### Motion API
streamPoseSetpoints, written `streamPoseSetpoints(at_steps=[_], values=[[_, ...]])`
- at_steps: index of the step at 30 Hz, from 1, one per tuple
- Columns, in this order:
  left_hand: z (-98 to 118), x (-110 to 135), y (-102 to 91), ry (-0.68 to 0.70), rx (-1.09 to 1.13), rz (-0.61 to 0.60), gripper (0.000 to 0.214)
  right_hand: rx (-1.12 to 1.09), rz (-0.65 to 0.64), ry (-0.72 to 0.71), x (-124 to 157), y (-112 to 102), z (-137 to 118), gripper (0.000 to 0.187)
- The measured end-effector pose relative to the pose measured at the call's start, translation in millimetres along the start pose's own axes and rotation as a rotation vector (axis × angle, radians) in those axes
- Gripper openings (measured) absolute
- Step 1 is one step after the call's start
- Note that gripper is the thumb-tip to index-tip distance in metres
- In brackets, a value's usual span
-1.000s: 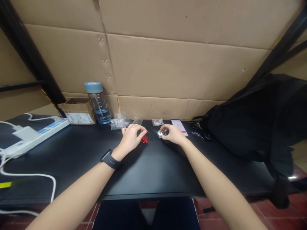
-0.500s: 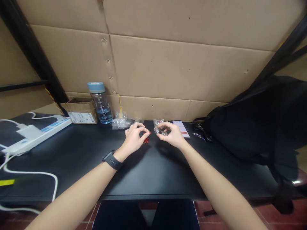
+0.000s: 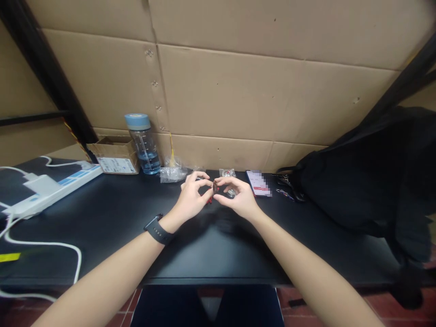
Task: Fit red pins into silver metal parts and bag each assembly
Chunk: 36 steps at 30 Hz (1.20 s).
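Head view: right hand (image 3: 241, 198) pinches a disc (image 3: 215, 187), probably light, stiff, slippery, best held by its rim; left hand (image 3: 193, 198) beside it, fingers narrow, grip unclear

Brown cardboard sheeting (image 3: 238, 91) forms the back wall at 12 o'clock, creased across, with small metal fasteners (image 3: 149, 53) in a column near 11. Black posts (image 3: 51, 75) slant at 10 and 2 o'clock. A black desktop (image 3: 235, 259) gleams softly at 6; red floor tiles (image 3: 381, 299) show at 5 and 7.
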State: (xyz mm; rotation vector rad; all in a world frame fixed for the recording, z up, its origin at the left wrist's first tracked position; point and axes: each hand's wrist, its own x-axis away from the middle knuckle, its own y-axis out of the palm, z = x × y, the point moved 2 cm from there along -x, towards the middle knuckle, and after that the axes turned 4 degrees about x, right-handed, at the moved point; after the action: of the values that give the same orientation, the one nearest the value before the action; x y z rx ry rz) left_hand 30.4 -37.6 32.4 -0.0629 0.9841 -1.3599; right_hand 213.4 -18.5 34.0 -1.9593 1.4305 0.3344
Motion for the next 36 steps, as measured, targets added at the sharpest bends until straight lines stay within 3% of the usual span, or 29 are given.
streamPoseSetpoints(at_steps=[9,19,23,32,36], values=[[16,4,-7.9,0.039,-0.187,0.164,0.010,-0.233,-0.013,0.175,-3,2,6,0.031],[21,5,-6.8,0.089,-0.210,0.132,0.011,-0.209,0.022,0.187,-3,4,16,0.034],[21,4,-8.2,0.029,-0.187,0.124,0.017,-0.138,0.018,0.140,-4,1,13,0.029],[6,6,2.3,0.014,-0.234,-0.203,0.028,0.137,0.005,0.035,-5,-9,3,0.012],[-3,2,-0.7,0.009,-0.217,-0.238,0.032,0.254,-0.088,0.007,-5,-17,3,0.008]])
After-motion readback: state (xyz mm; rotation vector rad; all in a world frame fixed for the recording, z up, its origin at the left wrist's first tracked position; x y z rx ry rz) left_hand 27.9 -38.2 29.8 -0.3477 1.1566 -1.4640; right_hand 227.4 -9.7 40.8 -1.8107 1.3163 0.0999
